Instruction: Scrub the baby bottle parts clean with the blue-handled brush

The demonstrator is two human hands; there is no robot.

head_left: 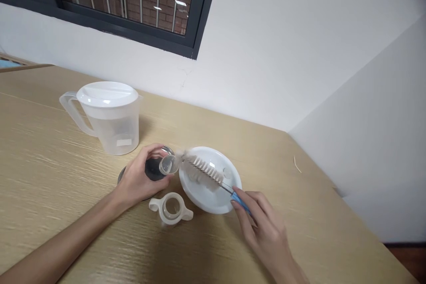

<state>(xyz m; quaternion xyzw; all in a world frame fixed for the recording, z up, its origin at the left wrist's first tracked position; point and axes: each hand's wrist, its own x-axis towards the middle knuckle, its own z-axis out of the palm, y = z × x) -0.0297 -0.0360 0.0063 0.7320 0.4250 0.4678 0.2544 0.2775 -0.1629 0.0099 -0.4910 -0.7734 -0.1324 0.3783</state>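
Observation:
My left hand curls its thumb and fingers around a small clear, round-mouthed cup-like piece, tilted toward the right. My right hand grips the blue handle of a bottle brush with pale bristles. The brush slants over a white bowl, its blurred tip right beside the clear piece; whether it touches is unclear. Inside the bowl lies a small clear disc. A translucent two-handled ring piece stands in front of the bowl. Under my left hand is a dark round dish, partly hidden.
A translucent lidded pitcher stands at the back left of the wooden table. A thin pale strip lies at the right. Behind the table are a white wall and a dark-framed barred window.

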